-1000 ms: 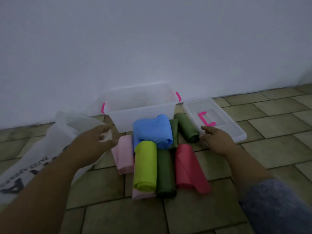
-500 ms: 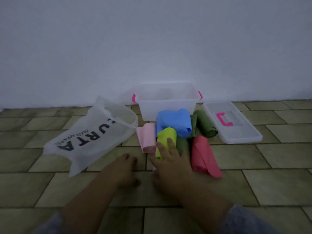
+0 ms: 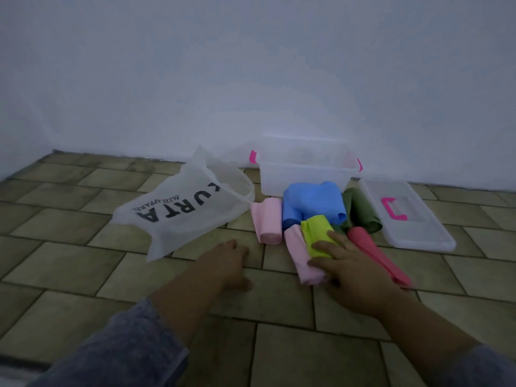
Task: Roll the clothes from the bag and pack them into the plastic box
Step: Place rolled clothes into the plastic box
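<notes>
- Lime-green roll (image 3: 315,233) lies on top of a pink roll (image 3: 300,255), in a cluster of rolled clothes just in front of the plastic box (image 3: 304,177).
- With it are a blue roll (image 3: 312,202), a dark green roll (image 3: 361,210), a red roll (image 3: 374,252) and a second pink roll (image 3: 266,220).
- The right hand (image 3: 349,272) rests on the lime-green roll, fingers spread and fairly straight, not closed round it.
- The left hand (image 3: 226,263) sits on the tiled floor (image 3: 69,275), fingers loosely curled, holding nothing.
- The bag (image 3: 181,216) lies flat and looks emptied, and the lid (image 3: 413,227) lies beside the box, so rolling seems finished and packing is the step in hand.
- The next move probably calls for closing the fingers round one roll firmly enough to stop it unwinding, then lifting it into the box.
</notes>
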